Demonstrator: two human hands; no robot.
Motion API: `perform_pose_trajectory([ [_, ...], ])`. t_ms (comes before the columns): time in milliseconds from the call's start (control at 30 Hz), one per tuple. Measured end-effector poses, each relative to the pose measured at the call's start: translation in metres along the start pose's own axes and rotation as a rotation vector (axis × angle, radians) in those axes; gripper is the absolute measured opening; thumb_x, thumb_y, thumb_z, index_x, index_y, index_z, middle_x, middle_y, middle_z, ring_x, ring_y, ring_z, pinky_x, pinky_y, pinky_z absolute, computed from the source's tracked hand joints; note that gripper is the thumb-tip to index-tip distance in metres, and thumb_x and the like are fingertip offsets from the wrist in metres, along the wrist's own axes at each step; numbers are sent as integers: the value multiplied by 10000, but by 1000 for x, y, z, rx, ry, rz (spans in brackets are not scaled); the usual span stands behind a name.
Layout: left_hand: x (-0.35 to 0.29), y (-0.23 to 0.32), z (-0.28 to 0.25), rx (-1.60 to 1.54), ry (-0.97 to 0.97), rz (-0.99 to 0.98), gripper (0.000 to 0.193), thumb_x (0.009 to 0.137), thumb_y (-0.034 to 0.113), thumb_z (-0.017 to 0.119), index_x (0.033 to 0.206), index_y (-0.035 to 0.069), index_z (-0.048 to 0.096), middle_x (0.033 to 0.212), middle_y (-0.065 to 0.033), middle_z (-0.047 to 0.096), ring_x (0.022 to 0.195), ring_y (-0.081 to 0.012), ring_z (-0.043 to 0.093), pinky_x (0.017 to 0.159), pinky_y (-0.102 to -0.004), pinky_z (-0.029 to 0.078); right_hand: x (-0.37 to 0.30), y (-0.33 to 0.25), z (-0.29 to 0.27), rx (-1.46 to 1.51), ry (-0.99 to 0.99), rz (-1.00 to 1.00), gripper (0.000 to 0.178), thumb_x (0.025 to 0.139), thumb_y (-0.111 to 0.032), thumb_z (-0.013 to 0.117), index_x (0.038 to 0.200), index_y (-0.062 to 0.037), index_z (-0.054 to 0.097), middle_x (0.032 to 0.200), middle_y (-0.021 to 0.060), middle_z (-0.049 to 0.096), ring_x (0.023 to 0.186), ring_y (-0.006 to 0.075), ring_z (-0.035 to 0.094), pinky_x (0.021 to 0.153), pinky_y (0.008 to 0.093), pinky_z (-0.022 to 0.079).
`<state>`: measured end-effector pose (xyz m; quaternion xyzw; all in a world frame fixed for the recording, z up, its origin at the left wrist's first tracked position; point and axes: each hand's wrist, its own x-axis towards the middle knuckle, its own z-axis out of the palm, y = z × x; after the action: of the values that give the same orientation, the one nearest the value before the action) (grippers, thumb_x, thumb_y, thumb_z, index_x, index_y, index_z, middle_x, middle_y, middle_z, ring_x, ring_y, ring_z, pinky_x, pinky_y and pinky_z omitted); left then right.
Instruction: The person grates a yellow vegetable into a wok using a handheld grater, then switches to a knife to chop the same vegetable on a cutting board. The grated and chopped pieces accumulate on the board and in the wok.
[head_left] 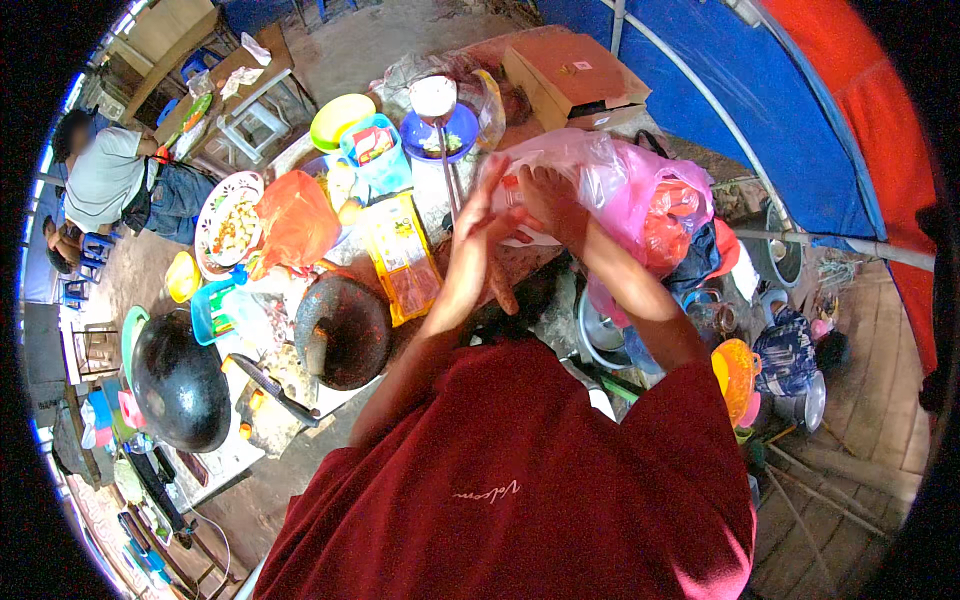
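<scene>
Right of the yellow packet (402, 255), my left hand (482, 208) extends blurred fingers and my right hand (553, 203) curls by the pink bag (632, 185); whether they pinch anything, I cannot tell. Beyond the packet stands a blue bowl (468, 127); left, a dark mortar (370, 365). The packet's print is illegible.

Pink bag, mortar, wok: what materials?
Pink bag: likely thin plastic film; glossy, crinkled, partly see-through.
Mortar: probably stone; dark, dull, thick-looking, though reddish stains obscure the surface.
Wok: probably metal, black and smooth; bright reflections show gloss, but coating or seasoning can't be told.
</scene>
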<state>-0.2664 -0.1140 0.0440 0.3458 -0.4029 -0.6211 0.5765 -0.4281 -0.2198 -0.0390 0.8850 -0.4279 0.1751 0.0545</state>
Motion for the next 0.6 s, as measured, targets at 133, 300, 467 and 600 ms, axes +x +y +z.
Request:
perform_pose_trajectory([
  [133, 1, -1, -13, -115, -24, 33, 663, 939, 95, 440, 1564, 76, 218, 1550, -84, 345, 1069, -207, 602, 824, -323, 495, 0, 11, -69, 334, -149, 152, 460, 786, -290, 719, 1142, -30, 588, 1051, 190, 627, 984, 394, 608, 856, 425, 483],
  [300, 4, -10, -14, -76, -21, 26, 679, 932, 83, 451, 1569, 101, 216, 1537, -106, 362, 1068, -211, 614, 824, -323, 495, -19, 15, -100, -180, 36, 482, 301, 795, -259, 733, 1007, -48, 702, 1027, 182, 682, 966, 349, 652, 794, 417, 518],
  [467, 13, -6, -12, -2, 39, 98, 685, 937, 69, 450, 1573, 130, 202, 1501, -133, 410, 1158, -253, 603, 912, -347, 498, -37, 43, -132, 335, 253, 461, 253, 816, -51, 643, 1059, -31, 713, 1000, 211, 702, 936, 343, 689, 830, 389, 525],
  [600, 23, -5, -6, -125, 125, 39, 714, 922, -23, 469, 1567, 109, 191, 1283, -169, 589, 1091, -258, 632, 898, -362, 527, -38, 40, -137, 486, 287, 533, 251, 828, -91, 662, 1062, -12, 707, 994, 183, 716, 922, 295, 698, 836, 342, 521],
])
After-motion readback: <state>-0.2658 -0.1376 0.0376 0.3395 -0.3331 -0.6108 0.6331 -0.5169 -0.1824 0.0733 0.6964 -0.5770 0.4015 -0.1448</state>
